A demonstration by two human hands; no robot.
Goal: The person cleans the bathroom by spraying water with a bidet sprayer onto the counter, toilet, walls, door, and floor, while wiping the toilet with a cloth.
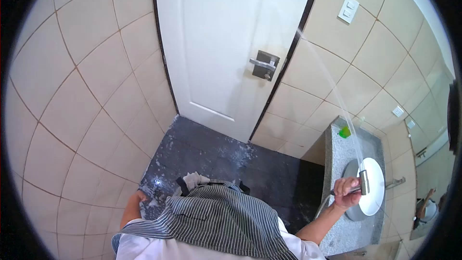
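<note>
My right hand (pixel 346 193) is closed around a chrome handheld bidet sprayer (pixel 364 183), held above the counter beside the white round basin (pixel 373 192). From its head a thin jet of water (pixel 337 94) shoots up and away to the edge of the white door (pixel 211 43), by the frame. A hose hangs below my right hand. My left hand (pixel 138 196) is low at the left, near the tiled wall, above the wet floor. Its fingers are too small and partly hidden to read. A striped apron (pixel 216 216) covers my front.
Foam and water lie on the dark tile floor (pixel 202 149). The granite counter (pixel 332 149) runs along the right, with a green bottle (pixel 345 131) and a faucet (pixel 395 182). A door handle (pixel 263 64), light switch (pixel 348 9), wall outlet (pixel 398 111) and mirror (pixel 433 163) are in view.
</note>
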